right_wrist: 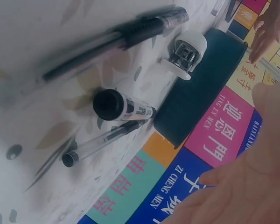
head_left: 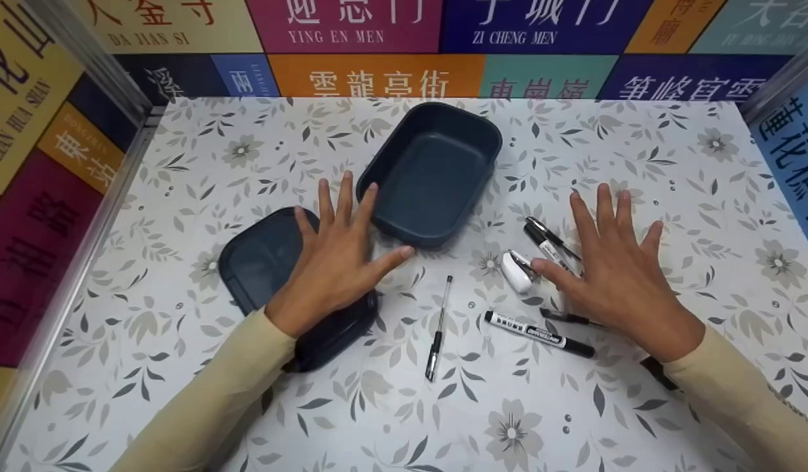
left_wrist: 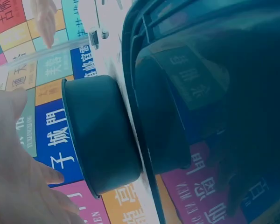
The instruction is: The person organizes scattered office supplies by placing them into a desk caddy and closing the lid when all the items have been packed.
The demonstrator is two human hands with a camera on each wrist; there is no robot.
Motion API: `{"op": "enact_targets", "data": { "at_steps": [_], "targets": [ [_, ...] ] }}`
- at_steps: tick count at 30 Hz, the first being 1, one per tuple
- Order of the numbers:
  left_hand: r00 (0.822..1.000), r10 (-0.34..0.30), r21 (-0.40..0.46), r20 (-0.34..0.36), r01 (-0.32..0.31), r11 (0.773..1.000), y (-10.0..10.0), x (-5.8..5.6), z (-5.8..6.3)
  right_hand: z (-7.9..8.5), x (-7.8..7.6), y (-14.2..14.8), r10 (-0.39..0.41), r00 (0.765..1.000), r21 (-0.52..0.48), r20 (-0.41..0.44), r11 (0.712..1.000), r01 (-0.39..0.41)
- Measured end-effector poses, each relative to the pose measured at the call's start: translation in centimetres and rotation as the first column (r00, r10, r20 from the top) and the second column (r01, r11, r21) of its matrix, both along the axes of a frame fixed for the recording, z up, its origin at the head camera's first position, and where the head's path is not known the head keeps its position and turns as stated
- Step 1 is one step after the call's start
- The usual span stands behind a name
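My left hand (head_left: 333,262), fingers spread, hovers over the dark blue lid (head_left: 260,259) and hides part of it. Behind it stands the matching deep box (head_left: 430,177), its inside facing up. My right hand (head_left: 617,282) is spread above the table, holding nothing. Near its thumb lies a small white stapler (head_left: 517,273). Beyond the thumb are a marker (head_left: 547,248) and a pen (head_left: 552,236), side by side. Another pen (head_left: 565,316) runs partly under the palm. Between the hands lie a whiteboard marker (head_left: 540,334) and a clear pen with a black grip (head_left: 439,328).
The table (head_left: 509,406) has a white floral cover. Colourful panels with large characters (head_left: 378,75) rise behind its far edge and at both sides. A dark object (head_left: 658,372) shows partly beneath the right wrist; its kind is unclear.
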State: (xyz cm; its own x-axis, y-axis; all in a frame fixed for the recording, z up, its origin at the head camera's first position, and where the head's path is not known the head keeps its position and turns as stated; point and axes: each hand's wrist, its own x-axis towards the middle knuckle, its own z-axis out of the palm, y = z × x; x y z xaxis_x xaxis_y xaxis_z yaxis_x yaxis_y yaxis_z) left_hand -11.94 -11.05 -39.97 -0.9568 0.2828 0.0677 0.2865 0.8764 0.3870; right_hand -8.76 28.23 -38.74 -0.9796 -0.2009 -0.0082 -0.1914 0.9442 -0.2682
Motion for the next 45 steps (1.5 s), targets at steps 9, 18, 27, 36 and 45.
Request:
{"op": "enact_targets", "data": {
  "at_steps": [9, 18, 27, 36, 45],
  "targets": [
    [0.999, 0.043, 0.136, -0.024, -0.04, 0.99, -0.5, -0.9, -0.1, 0.1, 0.0, -0.1, -0.016, 1.0, -0.08, -0.024, 0.997, 0.014],
    [0.994, 0.099, 0.318, -0.056, -0.076, 0.945, -1.1, -1.8, -0.7, -0.1, 0.0, -0.1, -0.019, 0.998, -0.119, -0.054, 0.993, 0.012],
    [0.991, 0.129, 0.444, -0.037, -0.099, 0.891, -1.6, -2.6, -1.2, -0.5, -0.1, 0.1, -0.031, 0.969, -0.248, -0.243, 0.968, -0.031],
    [0.99, 0.137, 0.513, 0.018, -0.126, 0.849, -1.9, -3.1, -1.6, -0.8, -0.7, 0.5, -0.071, 0.939, -0.335, -0.338, 0.941, -0.05],
    [0.983, 0.14, 0.635, 0.121, -0.185, 0.75, -2.1, -3.7, -1.9, -1.0, -1.1, 1.0, -0.122, 0.943, -0.377, -0.308, 0.926, -0.004]
  ]
}}
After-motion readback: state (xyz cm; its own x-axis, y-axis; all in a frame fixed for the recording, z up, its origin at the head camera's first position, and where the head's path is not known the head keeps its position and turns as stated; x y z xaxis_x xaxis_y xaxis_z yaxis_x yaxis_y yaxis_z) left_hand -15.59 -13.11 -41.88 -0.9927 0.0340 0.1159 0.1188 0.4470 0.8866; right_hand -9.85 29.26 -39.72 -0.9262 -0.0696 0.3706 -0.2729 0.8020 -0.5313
